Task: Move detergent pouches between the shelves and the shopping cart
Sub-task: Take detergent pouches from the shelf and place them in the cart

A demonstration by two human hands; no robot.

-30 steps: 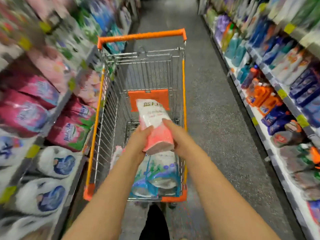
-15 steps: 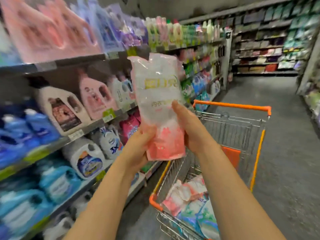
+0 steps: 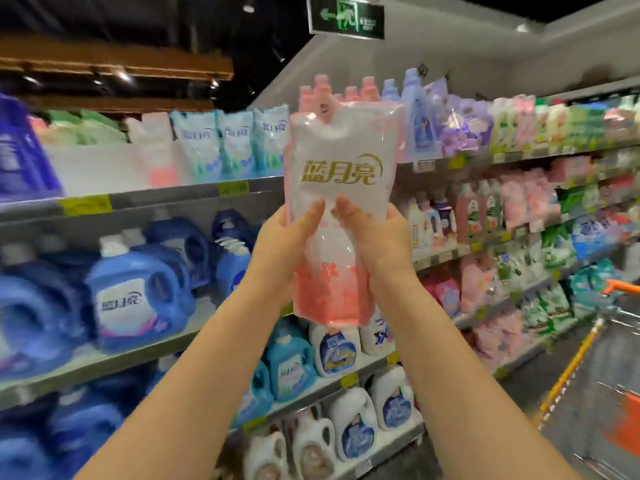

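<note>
You hold the pink-and-white detergent pouch (image 3: 341,209) upright at the centre of the view, in the air in front of the shelves and resting on nothing. Gold characters 蓝月亮 run across its white upper half, and pink blossoms cover the lower half. Your left hand (image 3: 284,251) grips its lower left edge and your right hand (image 3: 377,244) its lower right edge. Both thumbs press on the front just under the lettering.

At 10 o'clock, blue-and-white pouches (image 3: 235,143) stand in a row on the top shelf (image 3: 173,199). Their print may be the same brand, but it is too blurred to read. Yellow price tags (image 3: 86,205) sit on that shelf's front edge. At 8 o'clock a blue jug (image 3: 135,299) carries 蓝月亮 on its white label.

At 4 o'clock the shopping cart (image 3: 571,368) stands apart from the shelves, with grey floor between them. At 12 o'clock hangs a green exit sign (image 3: 346,17), its arrow pointing left.
</note>
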